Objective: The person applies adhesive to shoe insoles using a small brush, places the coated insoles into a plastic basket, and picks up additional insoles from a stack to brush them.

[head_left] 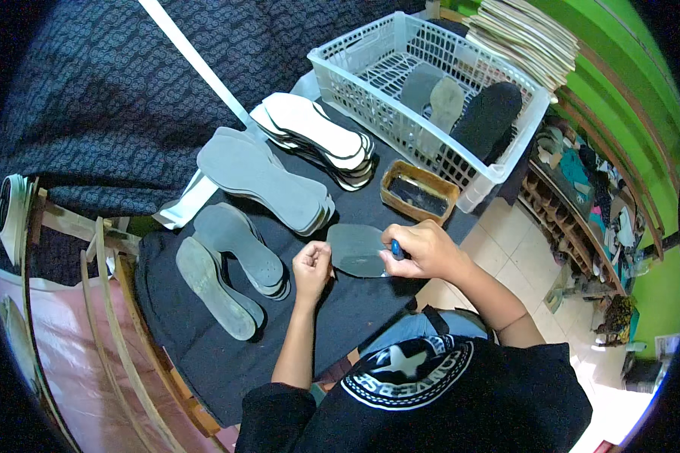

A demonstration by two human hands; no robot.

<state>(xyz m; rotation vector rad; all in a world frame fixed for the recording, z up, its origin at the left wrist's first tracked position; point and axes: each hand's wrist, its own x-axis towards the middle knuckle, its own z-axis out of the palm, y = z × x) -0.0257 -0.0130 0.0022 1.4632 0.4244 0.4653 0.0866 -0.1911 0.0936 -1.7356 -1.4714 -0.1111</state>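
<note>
The person wears a black short-sleeved top [461,392]. Its front carries a large round print in white: a ring with lettering running around it and a star shape in the middle, partly creased by folds in the cloth. The sleeves end above the elbow, so both forearms are bare down to the hands. The left sleeve [276,411] bunches dark and plain at the lower edge of the view. On the right forearm a thin band [511,323] circles the arm just below the elbow. Below the chest print a patch of blue denim trousers [415,330] shows, crossed by a narrow black strap. No gloves and no rings can be made out.
</note>
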